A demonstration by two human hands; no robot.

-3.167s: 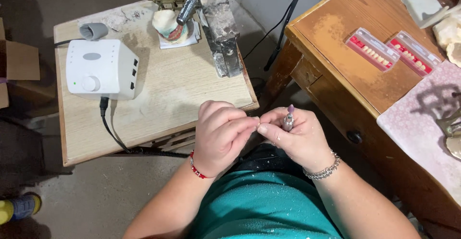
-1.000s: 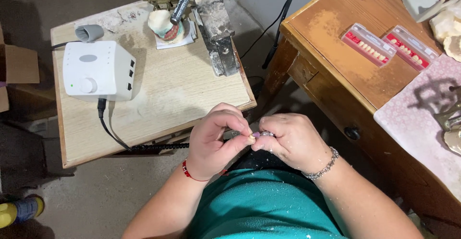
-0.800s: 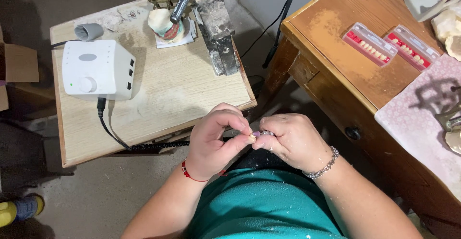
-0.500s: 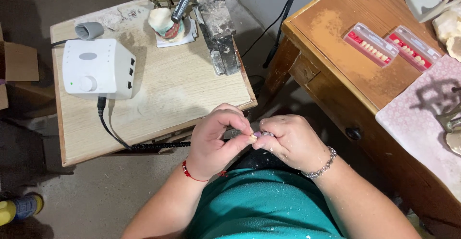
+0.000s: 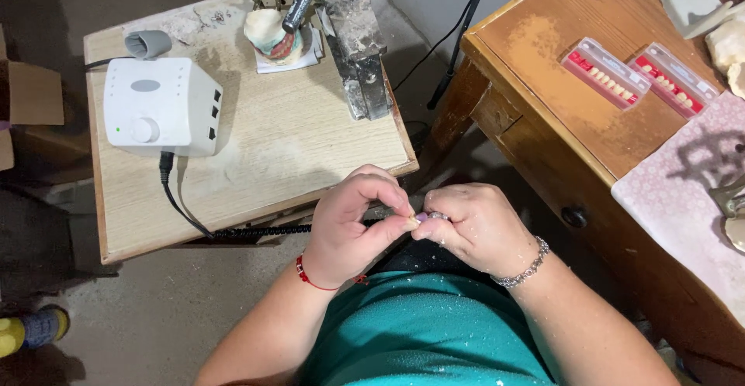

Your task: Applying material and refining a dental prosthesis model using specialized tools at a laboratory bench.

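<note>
My left hand [image 5: 353, 227] and my right hand [image 5: 477, 227] meet over my lap, just off the front edge of the small wooden table [image 5: 295, 145]. The left thumb and forefinger pinch a tiny pale piece [image 5: 409, 214]. My right hand is closed around a slim silver and purple handpiece [image 5: 431, 216], whose tip touches that piece. Most of the handpiece is hidden in the fist. A black coiled cable [image 5: 264, 231] runs from the left under my left hand.
On the table are a white control box [image 5: 159, 107] with a knob, a grey holder [image 5: 147, 43], a dental cast [image 5: 268, 33] and a metal tool [image 5: 361, 52]. The wooden desk [image 5: 543, 99] at right holds two trays of false teeth [image 5: 605, 73] and a patterned cloth [image 5: 683, 200].
Since the earliest frame both hands have dropped slightly and the handpiece has gone from upright to lying between the fingertips. Over the last second the hands barely move.
</note>
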